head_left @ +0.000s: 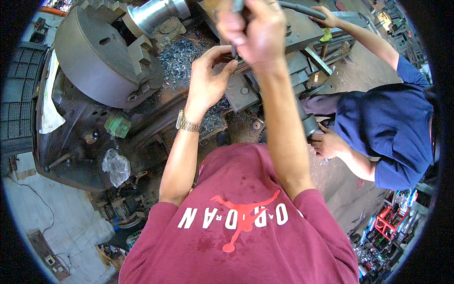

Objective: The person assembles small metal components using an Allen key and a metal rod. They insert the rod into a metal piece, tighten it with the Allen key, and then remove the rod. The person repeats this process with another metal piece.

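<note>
My left hand [210, 78], with a metal watch [188, 123] at its wrist, is over the lathe carriage. Its thumb and fingers close around a thin dark rod [234, 52] that stands upright. Above and to the right, my right hand [259, 35] is smeared by motion. Its fingers are wrapped around a dark bar-like tool [238, 5], whose kind I cannot make out. Whether the tool and the rod are one piece is hidden by the hand. To the left, a large lathe chuck [94, 57] grips a shiny metal cylinder [156, 16].
Curled metal shavings [182, 59] lie between chuck and carriage. On the right, a co-worker in a dark blue shirt [378, 128] has one hand on a lever [302, 9], the other on a round handle [309, 125]. A clear plastic bag [116, 166] hangs at the lathe's left front.
</note>
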`<state>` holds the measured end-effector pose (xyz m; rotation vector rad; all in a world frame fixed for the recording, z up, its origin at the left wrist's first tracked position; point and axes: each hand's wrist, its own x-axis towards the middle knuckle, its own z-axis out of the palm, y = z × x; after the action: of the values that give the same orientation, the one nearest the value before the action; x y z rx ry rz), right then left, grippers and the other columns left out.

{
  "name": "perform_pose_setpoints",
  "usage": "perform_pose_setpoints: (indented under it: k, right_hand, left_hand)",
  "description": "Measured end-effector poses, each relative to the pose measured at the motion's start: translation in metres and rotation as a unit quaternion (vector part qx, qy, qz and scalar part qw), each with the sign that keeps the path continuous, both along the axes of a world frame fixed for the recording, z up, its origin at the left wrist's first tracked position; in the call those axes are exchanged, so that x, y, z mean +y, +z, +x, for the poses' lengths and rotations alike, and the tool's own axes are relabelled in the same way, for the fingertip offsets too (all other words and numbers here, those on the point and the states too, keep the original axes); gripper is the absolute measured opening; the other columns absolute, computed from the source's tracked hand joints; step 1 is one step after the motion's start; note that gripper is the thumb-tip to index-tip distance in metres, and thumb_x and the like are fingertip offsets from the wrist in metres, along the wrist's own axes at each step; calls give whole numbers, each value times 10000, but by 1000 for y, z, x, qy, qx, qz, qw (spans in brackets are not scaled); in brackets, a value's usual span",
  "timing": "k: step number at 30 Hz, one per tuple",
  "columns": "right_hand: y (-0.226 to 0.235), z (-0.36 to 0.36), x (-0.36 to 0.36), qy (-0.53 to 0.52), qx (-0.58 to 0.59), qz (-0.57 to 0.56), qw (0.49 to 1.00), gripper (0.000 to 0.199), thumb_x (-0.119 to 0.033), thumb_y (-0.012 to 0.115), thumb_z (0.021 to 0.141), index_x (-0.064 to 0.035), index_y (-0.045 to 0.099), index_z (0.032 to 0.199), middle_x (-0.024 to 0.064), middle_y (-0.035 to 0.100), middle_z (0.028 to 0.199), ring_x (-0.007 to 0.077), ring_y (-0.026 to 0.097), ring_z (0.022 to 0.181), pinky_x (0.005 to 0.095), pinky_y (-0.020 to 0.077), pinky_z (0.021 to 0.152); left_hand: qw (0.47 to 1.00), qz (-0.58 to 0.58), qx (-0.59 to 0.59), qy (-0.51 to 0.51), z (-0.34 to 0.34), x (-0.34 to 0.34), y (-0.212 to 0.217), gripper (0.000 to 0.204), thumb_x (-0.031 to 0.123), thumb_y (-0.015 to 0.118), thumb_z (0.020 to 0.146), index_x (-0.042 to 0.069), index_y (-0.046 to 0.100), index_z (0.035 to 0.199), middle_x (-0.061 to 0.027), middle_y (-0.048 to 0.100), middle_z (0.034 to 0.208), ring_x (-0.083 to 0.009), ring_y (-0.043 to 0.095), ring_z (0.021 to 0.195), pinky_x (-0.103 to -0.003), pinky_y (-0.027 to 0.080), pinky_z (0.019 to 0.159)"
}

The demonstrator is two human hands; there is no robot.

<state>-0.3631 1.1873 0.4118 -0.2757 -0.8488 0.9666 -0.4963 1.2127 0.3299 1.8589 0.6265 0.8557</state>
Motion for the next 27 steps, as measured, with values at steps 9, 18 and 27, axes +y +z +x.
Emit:
perform_pose_setpoints:
  k: [9,18,27]
  right_hand:
    - [26,1,-30,-93,-282,-206,932,341,-346,556,1059,-10,540,1110,12,547,725,103,542,649,256,452,575]
    - [90,33,-28,-183,-885,-69,422,403,-265,518,983,58,689,815,250,691,779,402,699,735,456,562,698]
    - [98,41,-30,-148,-856,-44,493,342,-259,562,996,76,617,958,186,686,787,293,683,719,388,549,649]
  left_hand:
    - [998,21,50,26,0,3,5,209,-16,742,864,-7,738,1073,-72,760,1025,-140,676,958,-303,521,909]
    - [999,37,-3,-13,4,9,3,274,-53,751,834,-4,733,1103,-78,773,1027,-121,707,898,-280,557,846]
    - [976,-28,-49,-208,-2,24,28,300,33,566,1004,-47,617,1289,-128,722,1190,-202,662,1158,-345,475,1054]
